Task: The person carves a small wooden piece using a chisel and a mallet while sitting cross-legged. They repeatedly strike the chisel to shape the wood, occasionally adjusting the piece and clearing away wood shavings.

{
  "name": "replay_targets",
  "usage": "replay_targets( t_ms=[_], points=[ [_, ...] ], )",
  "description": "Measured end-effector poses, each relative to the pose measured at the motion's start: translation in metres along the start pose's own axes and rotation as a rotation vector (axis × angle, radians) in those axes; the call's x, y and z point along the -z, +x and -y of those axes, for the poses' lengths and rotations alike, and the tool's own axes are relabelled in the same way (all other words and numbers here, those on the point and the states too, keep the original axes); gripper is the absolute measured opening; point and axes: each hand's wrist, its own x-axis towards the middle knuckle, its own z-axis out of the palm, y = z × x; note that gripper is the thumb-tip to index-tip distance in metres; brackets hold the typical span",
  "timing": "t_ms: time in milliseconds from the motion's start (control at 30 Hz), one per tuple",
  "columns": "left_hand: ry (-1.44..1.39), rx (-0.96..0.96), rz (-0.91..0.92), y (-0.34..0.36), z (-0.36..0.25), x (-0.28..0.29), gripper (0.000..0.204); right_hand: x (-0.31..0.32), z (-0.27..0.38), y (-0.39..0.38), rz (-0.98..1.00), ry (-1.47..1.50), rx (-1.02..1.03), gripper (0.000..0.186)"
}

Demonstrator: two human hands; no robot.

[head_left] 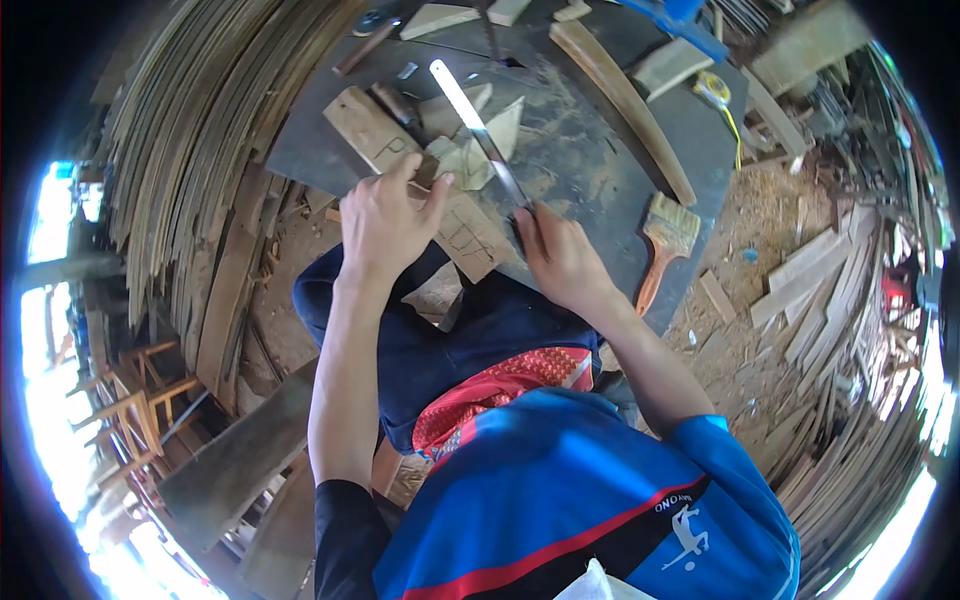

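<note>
My left hand [385,220] rests over a long pale wooden board [365,130] with letters marked on its face. Its thumb and forefinger close round a small dark brown wooden block [426,172] on the board. The other fingers of that hand are partly hidden. My right hand [562,255] is closed round the lower end of a long, narrow, flat metal strip [482,135]. The strip points up and away to the left, with a bright rounded tip; its exact kind is not clear. Pale wood offcuts [500,140] lie between the board and the strip.
The dark, dusty worktop [590,170] holds a curved wooden piece [625,105], a wide paintbrush [665,240] and a yellow tape measure [713,90]. Stacked planks [190,130] rise at the left. Wood scraps [810,275] litter the ground at the right.
</note>
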Motion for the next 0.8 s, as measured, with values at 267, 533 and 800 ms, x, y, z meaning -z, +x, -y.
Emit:
replay_targets(
  t_ms=[267,533,800],
  points=[
    [-0.012,-0.074,0.051,-0.002,-0.004,0.005,0.032,-0.007,0.018,0.017,0.004,0.138,-0.059,0.027],
    [-0.082,0.031,-0.055,-0.025,-0.001,-0.03,0.034,-0.021,0.012,0.01,0.145,0.087,-0.109,0.027],
    [-0.268,0.062,-0.2,-0.03,0.005,-0.064,0.029,-0.024,0.01,0.007,0.153,-0.158,-0.091,0.027]
  ],
)
